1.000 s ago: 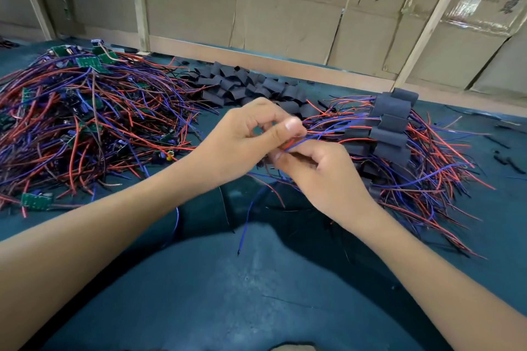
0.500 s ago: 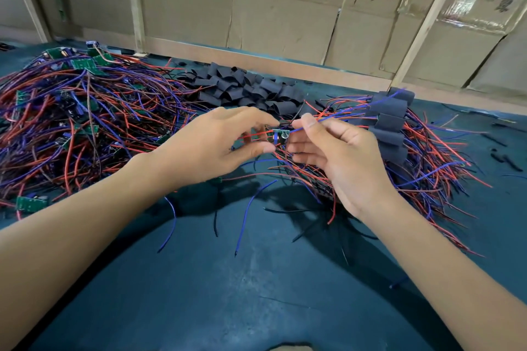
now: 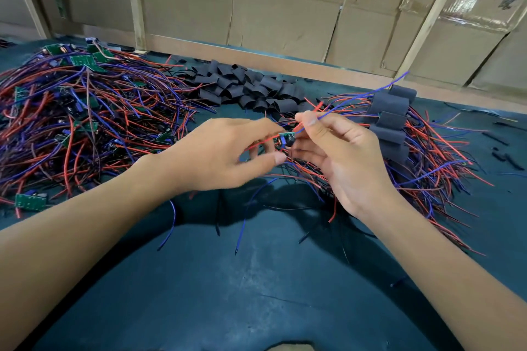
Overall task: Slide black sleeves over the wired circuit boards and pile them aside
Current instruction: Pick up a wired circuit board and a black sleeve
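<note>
A small green circuit board (image 3: pixel 286 137) with red and blue wires hangs between my hands above the dark green mat. My left hand (image 3: pixel 219 157) pinches the board at its left end. My right hand (image 3: pixel 339 154) pinches the board's blue wire (image 3: pixel 362 97) between thumb and forefinger, and the wire runs up to the right. A heap of loose black sleeves (image 3: pixel 248 88) lies behind the hands. To the right, sleeved boards (image 3: pixel 390 120) are stacked in a pile with their wires fanned out.
A big tangle of unsleeved wired boards (image 3: pixel 77 117) covers the left of the mat (image 3: pixel 256 279). Cardboard panels (image 3: pixel 285 17) and a wooden rail close off the back. Loose black scraps (image 3: pixel 502 151) lie at the far right.
The hands have drawn slightly apart. My right hand has pulled the blue wire out straight, up and to the right, and the bare green board now shows between the fingers.
</note>
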Motion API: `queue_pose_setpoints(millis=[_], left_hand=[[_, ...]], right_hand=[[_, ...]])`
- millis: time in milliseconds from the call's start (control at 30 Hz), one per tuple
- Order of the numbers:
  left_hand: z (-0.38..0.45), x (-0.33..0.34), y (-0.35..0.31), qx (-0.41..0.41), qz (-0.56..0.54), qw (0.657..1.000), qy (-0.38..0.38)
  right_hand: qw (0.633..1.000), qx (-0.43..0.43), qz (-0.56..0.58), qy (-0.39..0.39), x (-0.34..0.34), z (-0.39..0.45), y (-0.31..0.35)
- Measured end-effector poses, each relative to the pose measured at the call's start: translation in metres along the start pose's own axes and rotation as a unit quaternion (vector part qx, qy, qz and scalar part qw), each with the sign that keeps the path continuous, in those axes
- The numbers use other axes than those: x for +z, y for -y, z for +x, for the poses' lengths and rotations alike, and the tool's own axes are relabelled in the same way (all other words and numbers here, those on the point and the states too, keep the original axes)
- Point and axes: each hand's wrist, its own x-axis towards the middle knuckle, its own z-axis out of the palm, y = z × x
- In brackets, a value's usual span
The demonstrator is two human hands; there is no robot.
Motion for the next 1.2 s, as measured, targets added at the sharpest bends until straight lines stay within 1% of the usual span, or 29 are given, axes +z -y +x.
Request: queue_pose_setpoints(millis=[33,100,200,267,400,433,500,567,600,667,700,733,767,800,833,900,967,1000,1033,1067,1100,1133,1200], left_hand=[[0.000,0.001,-0.001,0.016,0.034,0.999,-0.004],[0.001,0.000,-0.002,0.038,0.079,0.995,-0.039],[0.004,-0.002,0.000,0.042,0.088,0.991,-0.090],[0.004,-0.003,0.001,0.015,0.072,0.992,-0.106],[0.004,-0.001,0.000,-0.069,-0.008,0.989,-0.133],[0.005,0.000,0.000,-0.094,-0.041,0.985,-0.140],[0.008,0.001,-0.003,-0.139,-0.141,0.968,-0.156],[0.012,0.002,-0.006,-0.171,-0.261,0.935,-0.168],[0.015,0.001,-0.007,-0.187,-0.322,0.912,-0.171],[0.018,-0.002,-0.008,-0.222,-0.432,0.859,-0.164],[0.019,-0.003,-0.008,-0.239,-0.479,0.831,-0.152],[0.020,-0.005,-0.009,-0.251,-0.523,0.803,-0.137],[0.021,-0.006,-0.009,-0.260,-0.559,0.778,-0.120],[0.021,-0.008,-0.010,-0.268,-0.585,0.758,-0.106],[0.022,-0.010,-0.010,-0.274,-0.603,0.743,-0.094],[0.022,-0.012,-0.012,-0.280,-0.630,0.720,-0.079],[0.022,-0.012,-0.014,-0.282,-0.651,0.700,-0.075],[0.022,-0.013,-0.015,-0.285,-0.664,0.687,-0.079],[0.023,-0.014,-0.016,-0.289,-0.679,0.669,-0.084],[0.023,-0.015,-0.016,-0.291,-0.699,0.647,-0.091],[0.023,-0.017,-0.014,-0.290,-0.720,0.623,-0.098],[0.023,-0.020,-0.012,-0.288,-0.740,0.599,-0.103],[0.023,-0.024,-0.007,-0.284,-0.767,0.566,-0.105]], right_hand=[[1.000,0.005,0.007,0.008,-0.001,0.000,0.000],[0.999,0.014,0.021,0.024,-0.001,-0.001,0.001],[0.997,0.032,0.041,0.050,-0.002,0.000,0.002],[0.997,0.041,0.036,0.060,-0.003,0.001,0.003],[0.997,0.032,-0.002,0.073,-0.006,0.002,0.004],[0.997,0.027,-0.015,0.074,-0.006,0.002,0.004],[0.996,0.015,-0.052,0.067,-0.007,0.003,0.005],[0.996,-0.001,-0.073,0.049,-0.008,0.004,0.006],[0.997,-0.007,-0.064,0.031,-0.008,0.004,0.008],[0.999,-0.017,-0.030,-0.026,-0.008,0.006,0.012],[0.997,-0.032,-0.034,-0.067,-0.009,0.006,0.013],[0.989,-0.058,-0.073,-0.116,-0.011,0.007,0.013],[0.972,-0.096,-0.141,-0.162,-0.014,0.008,0.012],[0.947,-0.143,-0.213,-0.193,-0.017,0.008,0.011],[0.923,-0.195,-0.264,-0.203,-0.019,0.007,0.010],[0.898,-0.275,-0.301,-0.163,-0.021,0.004,0.010],[0.892,-0.311,-0.306,-0.116,-0.020,0.001,0.010],[0.903,-0.304,-0.285,-0.102,-0.020,-0.001,0.008],[0.923,-0.277,-0.254,-0.082,-0.019,-0.001,0.007],[0.940,-0.240,-0.235,-0.060,-0.018,-0.002,0.006],[0.949,-0.202,-0.238,-0.037,-0.017,-0.001,0.005],[0.950,-0.171,-0.260,-0.017,-0.016,-0.001,0.003],[0.952,-0.129,-0.278,0.013,-0.016,0.000,0.000]])
